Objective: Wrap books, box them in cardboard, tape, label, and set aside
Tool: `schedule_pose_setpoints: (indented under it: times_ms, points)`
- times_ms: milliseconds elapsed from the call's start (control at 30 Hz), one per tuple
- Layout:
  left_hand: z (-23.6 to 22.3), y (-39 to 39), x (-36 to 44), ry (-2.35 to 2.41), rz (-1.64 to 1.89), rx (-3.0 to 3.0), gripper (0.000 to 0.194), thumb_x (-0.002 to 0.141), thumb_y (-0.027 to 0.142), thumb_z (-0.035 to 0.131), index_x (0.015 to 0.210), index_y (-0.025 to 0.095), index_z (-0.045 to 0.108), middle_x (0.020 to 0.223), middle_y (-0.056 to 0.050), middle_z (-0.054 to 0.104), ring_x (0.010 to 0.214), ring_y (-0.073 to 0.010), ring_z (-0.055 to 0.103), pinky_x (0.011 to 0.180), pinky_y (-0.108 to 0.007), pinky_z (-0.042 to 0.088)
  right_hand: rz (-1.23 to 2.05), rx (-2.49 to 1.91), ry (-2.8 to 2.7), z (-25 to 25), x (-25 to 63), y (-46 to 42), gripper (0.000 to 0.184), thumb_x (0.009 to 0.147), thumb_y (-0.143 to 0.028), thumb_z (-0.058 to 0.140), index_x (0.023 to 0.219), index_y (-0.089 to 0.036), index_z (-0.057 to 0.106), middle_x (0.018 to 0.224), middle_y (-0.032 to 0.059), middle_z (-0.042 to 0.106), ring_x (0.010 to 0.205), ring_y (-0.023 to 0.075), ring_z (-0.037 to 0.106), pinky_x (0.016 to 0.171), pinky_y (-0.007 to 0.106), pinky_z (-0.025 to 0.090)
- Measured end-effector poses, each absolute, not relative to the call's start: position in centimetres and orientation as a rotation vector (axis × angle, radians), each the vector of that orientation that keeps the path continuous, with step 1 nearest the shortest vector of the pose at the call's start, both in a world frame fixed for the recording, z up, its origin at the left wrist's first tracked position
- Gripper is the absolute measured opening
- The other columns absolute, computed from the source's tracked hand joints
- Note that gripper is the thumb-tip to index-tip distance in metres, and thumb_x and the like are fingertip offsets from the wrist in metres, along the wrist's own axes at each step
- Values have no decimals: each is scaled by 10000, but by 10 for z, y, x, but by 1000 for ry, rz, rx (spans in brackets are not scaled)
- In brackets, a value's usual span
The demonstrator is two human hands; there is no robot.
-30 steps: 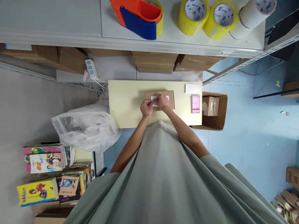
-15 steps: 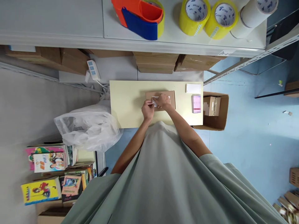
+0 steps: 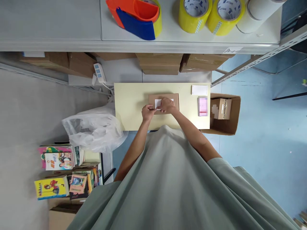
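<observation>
A small brown cardboard box (image 3: 176, 103) lies flat on the cream tabletop, with a white label (image 3: 157, 102) on its upper face. Over the label rests my right hand (image 3: 167, 105), its bent fingers and thumb apart and touching the label and box; it covers much of the label. My left hand (image 3: 147, 112) is at the box's near left corner, thumb and fingers pinched together on a thin edge or strip too small to make out. The fingertips of both hands are close together near the label's lower edge.
On the cream table (image 3: 131, 99) lie a white card stack (image 3: 199, 89) and a pink pad (image 3: 202, 106). An open carton (image 3: 236, 115) stands to the right, a plastic bag (image 3: 96, 129) to the left. The shelf above holds a tape dispenser (image 3: 136, 27) and tape rolls (image 3: 195, 17).
My left hand has shifted slightly left and down, fingers more stretched toward the box. My right fingers have drawn back toward the near edge, baring more of the label. The view has shifted slightly.
</observation>
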State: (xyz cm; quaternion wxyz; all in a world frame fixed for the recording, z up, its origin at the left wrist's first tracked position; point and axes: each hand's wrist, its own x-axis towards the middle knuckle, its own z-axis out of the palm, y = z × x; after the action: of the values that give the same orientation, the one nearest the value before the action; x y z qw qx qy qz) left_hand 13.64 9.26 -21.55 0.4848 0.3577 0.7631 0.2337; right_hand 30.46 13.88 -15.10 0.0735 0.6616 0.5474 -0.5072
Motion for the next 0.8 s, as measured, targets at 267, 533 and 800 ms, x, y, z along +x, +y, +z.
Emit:
schedule_pose_setpoints:
  times_ms: [267,533,800]
  points:
    - [-207,99,131,1872,551,831,473,605,177,979,1051,164,818,809,18,636,747,-182,723,760,-374,659,-1730,2249,1429,-163,311,147,519,1073,-559,734,688,-215,778,773,88,844,850,231,847,965,346,658]
    - [-195,95,132,1893,504,836,404,584,145,994,937,195,804,701,40,593,684,-166,687,753,-373,644,-2093,2316,1129,-174,376,113,556,1178,-494,536,752,-209,748,803,83,859,724,182,815,716,273,655]
    - [-191,103,134,2005,364,864,481,541,223,1057,893,196,729,763,4,679,758,-194,721,778,-352,626,-1512,2447,1434,-167,406,63,402,1127,-527,608,901,-231,759,1031,183,863,1127,344,826,973,404,619]
